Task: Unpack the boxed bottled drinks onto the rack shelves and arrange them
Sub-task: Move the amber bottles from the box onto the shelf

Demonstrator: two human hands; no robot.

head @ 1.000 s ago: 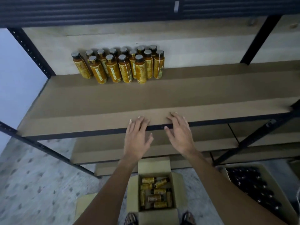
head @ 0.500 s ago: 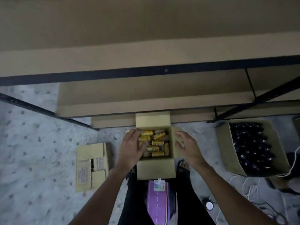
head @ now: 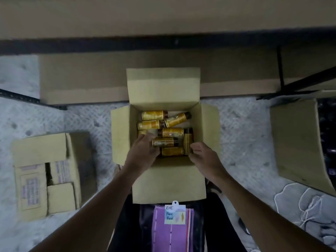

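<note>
An open cardboard box (head: 209,128) stands on the floor below me. Several yellow-labelled bottles (head: 171,132) lie loose inside it. My left hand (head: 142,155) reaches into the box's near left side, its fingers and thumb curled round the end of one lying bottle (head: 165,142). My right hand (head: 202,154) is at the box's near right corner, fingers loosely curled next to another bottle (head: 187,142), with nothing visibly held. The rack's shelf board (head: 163,17) spans the top of the view; no bottles on it are in sight.
A lower shelf board (head: 81,79) lies just behind the box. A second, partly opened carton (head: 41,153) sits on the floor at left. At right stands a box (head: 296,142) of dark bottles (head: 327,124). White cords (head: 309,206) lie at lower right.
My view dropped from the shelf with its standing bottles down to the floor box. Both hands left the shelf edge and moved into the box; the left one took hold of a bottle.
</note>
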